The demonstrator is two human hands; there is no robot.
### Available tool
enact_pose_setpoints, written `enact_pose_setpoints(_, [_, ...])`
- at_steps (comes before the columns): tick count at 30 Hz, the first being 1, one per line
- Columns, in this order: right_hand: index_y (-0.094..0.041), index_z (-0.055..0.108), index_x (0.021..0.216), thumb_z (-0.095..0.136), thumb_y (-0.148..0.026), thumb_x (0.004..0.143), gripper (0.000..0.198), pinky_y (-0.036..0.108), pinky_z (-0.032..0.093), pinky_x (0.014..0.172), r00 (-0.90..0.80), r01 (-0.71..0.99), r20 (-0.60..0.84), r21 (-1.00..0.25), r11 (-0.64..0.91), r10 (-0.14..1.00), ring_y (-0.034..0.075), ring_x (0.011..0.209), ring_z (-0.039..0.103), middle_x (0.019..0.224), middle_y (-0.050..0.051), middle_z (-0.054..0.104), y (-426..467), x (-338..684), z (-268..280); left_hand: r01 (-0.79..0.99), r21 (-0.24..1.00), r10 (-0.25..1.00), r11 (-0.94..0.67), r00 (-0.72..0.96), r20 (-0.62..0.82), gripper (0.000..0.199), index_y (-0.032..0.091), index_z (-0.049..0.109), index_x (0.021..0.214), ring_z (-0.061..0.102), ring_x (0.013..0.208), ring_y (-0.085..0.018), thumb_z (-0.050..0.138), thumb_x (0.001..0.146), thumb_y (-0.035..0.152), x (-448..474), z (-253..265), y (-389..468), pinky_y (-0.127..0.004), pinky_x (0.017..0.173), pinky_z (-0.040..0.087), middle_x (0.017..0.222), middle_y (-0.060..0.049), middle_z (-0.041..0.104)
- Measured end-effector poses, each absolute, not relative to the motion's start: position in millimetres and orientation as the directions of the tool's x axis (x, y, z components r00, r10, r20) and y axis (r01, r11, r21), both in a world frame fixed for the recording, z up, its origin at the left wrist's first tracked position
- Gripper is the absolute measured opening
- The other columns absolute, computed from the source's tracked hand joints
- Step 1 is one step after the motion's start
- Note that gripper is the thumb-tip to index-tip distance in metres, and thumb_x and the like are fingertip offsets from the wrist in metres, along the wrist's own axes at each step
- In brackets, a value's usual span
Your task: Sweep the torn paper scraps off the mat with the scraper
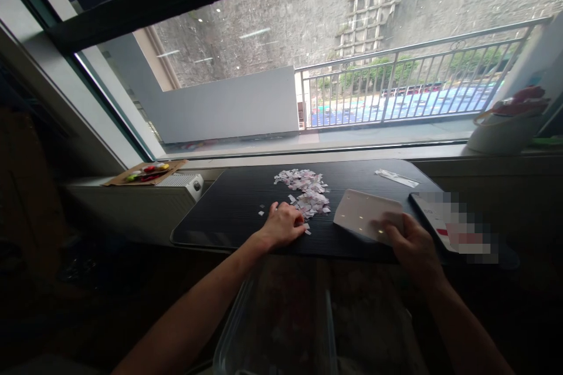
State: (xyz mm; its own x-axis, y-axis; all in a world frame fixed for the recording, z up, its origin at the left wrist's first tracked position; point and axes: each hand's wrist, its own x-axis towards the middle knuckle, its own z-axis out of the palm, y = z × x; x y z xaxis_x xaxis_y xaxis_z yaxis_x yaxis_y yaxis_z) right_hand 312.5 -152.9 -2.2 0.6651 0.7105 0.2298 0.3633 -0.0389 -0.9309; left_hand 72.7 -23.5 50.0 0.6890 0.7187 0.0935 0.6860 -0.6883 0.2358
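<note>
A heap of small white paper scraps [308, 193] lies on the black table [229, 199], with a few loose bits around it. My left hand [285, 224] rests at the near edge of the heap, fingers curled down; whatever is under or between them is hidden. My right hand [411, 240] grips the right end of a thin white rectangular panel [367, 215] with several small bright spots, held tilted just above the table to the right of the scraps. The panel and the heap are apart.
A phone [433, 220], partly blurred, lies to the right of the panel. A clear plastic strip [398, 178] is at the back right. Below the table's front edge stands a clear bin [332, 316]. Left is a radiator [132, 205] bearing cardboard [116, 177]; a window closes off the back.
</note>
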Motion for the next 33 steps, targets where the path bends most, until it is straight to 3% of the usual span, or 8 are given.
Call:
enact_pose_setpoints(4, [-0.021, 0.063, 0.098, 0.058, -0.043, 0.079, 0.030, 0.036, 0.052, 0.067, 0.657, 0.350, 0.230, -0.937, -0.019, 0.718, 0.024, 0.077, 0.066, 0.085, 0.005, 0.069, -152, 314, -4, 0.714, 0.222, 0.727, -0.664, 0.686, -0.032, 0.011, 0.020, 0.070, 0.073, 0.060, 0.094, -0.023, 0.065, 0.080, 0.027, 82, 57, -19, -0.044, 0.098, 0.038, 0.083, -0.003, 0.072])
enact_pose_setpoints(11, [-0.021, 0.064, 0.093, 0.058, -0.043, 0.078, 0.027, 0.035, 0.052, 0.065, 0.683, 0.366, 0.263, -0.931, -0.007, 0.682, 0.023, 0.074, 0.066, 0.081, 0.004, 0.069, -152, 305, 2, 0.702, 0.221, 0.723, -0.677, 0.691, 0.018, 0.009, 0.019, 0.068, 0.072, 0.061, 0.095, -0.023, 0.061, 0.078, 0.019, 82, 57, -23, -0.047, 0.104, 0.033, 0.082, -0.003, 0.072])
enact_pose_setpoints(15, [-0.022, 0.065, 0.090, 0.059, -0.040, 0.076, 0.023, 0.033, 0.053, 0.062, 0.702, 0.336, 0.256, -0.942, 0.007, 0.665, 0.022, 0.072, 0.066, 0.078, 0.003, 0.070, -154, 302, 5, 0.672, 0.360, 0.746, -0.647, 0.655, 0.119, 0.008, 0.018, 0.070, 0.073, 0.063, 0.086, -0.019, 0.061, 0.076, 0.018, 78, 55, -18, -0.043, 0.105, 0.035, 0.080, -0.002, 0.072])
enact_pose_setpoints(20, [-0.022, 0.064, 0.093, 0.062, -0.042, 0.075, 0.027, 0.033, 0.054, 0.064, 0.650, 0.281, 0.212, -0.959, 0.028, 0.730, 0.021, 0.072, 0.067, 0.080, 0.003, 0.070, -148, 299, 8, 0.597, 0.540, 0.754, -0.594, 0.646, 0.115, 0.024, 0.017, 0.074, 0.090, 0.064, 0.080, -0.018, 0.060, 0.072, 0.019, 74, 51, -6, -0.026, 0.077, 0.048, 0.082, -0.003, 0.072])
enact_pose_setpoints(24, [-0.020, 0.062, 0.093, 0.059, -0.041, 0.078, 0.026, 0.035, 0.054, 0.070, 0.498, 0.306, 0.280, -0.942, 0.136, 0.821, 0.021, 0.074, 0.068, 0.082, 0.004, 0.071, -133, 279, 13, 0.591, 0.613, 0.778, -0.525, 0.625, 0.064, 0.018, 0.016, 0.074, 0.081, 0.064, 0.071, -0.016, 0.060, 0.071, 0.023, 68, 51, -3, -0.023, 0.067, 0.047, 0.078, -0.003, 0.072])
enact_pose_setpoints(29, [-0.021, 0.060, 0.093, 0.056, -0.037, 0.081, 0.021, 0.036, 0.054, 0.072, 0.387, 0.379, 0.309, -0.912, 0.156, 0.869, 0.022, 0.078, 0.069, 0.088, 0.007, 0.073, -116, 259, 19, 0.642, 0.538, 0.796, -0.546, 0.598, 0.095, 0.018, 0.018, 0.073, 0.075, 0.064, 0.074, -0.017, 0.062, 0.074, 0.032, 56, 57, -5, -0.025, 0.072, 0.048, 0.077, -0.003, 0.073])
enact_pose_setpoints(33, [-0.021, 0.061, 0.096, 0.057, -0.037, 0.078, 0.024, 0.039, 0.053, 0.073, 0.410, 0.458, 0.296, -0.885, 0.086, 0.863, 0.024, 0.078, 0.069, 0.086, 0.007, 0.074, -114, 260, 25, 0.658, 0.455, 0.776, -0.600, 0.618, 0.128, 0.021, 0.021, 0.075, 0.083, 0.064, 0.093, -0.020, 0.056, 0.075, 0.021, 45, 60, -8, -0.028, 0.086, 0.046, 0.088, -0.002, 0.075])
